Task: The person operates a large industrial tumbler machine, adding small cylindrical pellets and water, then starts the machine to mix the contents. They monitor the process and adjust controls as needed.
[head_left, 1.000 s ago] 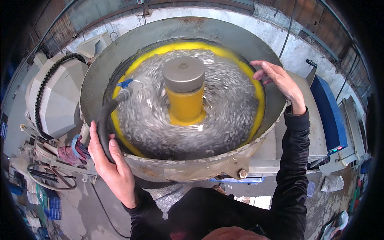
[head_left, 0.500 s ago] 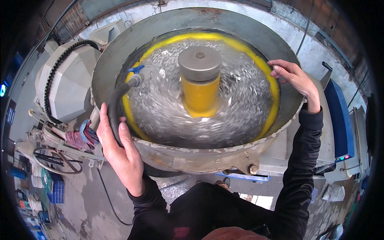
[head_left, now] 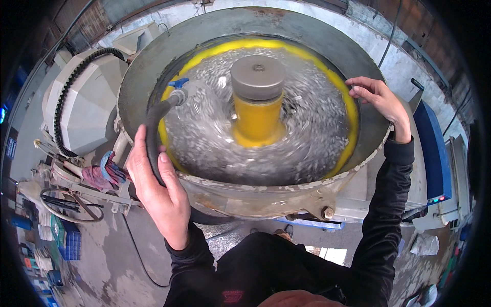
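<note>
A big round metal tub with a yellow lining holds a blurred, swirling mass of small shiny metal pieces. From its middle rises a yellow column with a grey metal cap. At the tub's near left rim, my left hand holds a thick black hose between thumb and fingers. The hose ends in a metal fitting with a blue valve handle, above the pieces. My right hand hangs over the right rim, wrist by the edge, fingers partly bent and apart with nothing visible in them.
Left of the tub stands a pale angular machine with a ribbed black conduit. Stained cloth or gloves hang near a handwheel. A blue crate sits on the floor at left. A blue panel stands at right.
The hose end and my left hand have shifted slightly to the right. The metal pieces keep swirling. My right hand stays over the right rim with hardly any movement.
</note>
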A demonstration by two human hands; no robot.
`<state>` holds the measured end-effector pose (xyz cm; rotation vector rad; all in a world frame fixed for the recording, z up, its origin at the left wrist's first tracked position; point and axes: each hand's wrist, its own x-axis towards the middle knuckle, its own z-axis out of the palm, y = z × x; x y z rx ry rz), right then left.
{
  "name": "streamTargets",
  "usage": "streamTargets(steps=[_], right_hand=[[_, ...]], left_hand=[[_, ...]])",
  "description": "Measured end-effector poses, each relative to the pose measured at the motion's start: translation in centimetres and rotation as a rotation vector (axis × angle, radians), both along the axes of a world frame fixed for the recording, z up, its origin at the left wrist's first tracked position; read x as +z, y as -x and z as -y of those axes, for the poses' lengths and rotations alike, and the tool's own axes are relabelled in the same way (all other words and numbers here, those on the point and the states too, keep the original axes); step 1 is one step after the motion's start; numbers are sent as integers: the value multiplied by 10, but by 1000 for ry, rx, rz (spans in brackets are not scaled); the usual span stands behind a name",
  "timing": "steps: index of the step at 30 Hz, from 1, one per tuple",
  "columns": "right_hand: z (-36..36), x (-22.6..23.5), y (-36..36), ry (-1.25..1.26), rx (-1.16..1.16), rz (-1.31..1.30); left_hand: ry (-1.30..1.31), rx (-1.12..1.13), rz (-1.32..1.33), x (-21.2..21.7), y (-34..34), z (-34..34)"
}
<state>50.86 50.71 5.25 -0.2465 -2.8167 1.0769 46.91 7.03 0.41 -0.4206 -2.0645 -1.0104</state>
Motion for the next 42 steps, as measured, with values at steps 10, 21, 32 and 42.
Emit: streamTargets(steps=[10, 21, 32, 42], right_hand=[[2, -5, 1, -105, 60, -83], [-3, -13, -19, 13, -125, -790], [-73, 13, -304, 206, -185, -1631], [-168, -134, -563, 70, -1015, -1862]], left_hand=[[59, -35, 16, 0, 1, 6], [119, 79, -19, 1, -46, -39], [103, -29, -91, -7, -63, -66], [273, 91, -108, -10, -41, -50]])
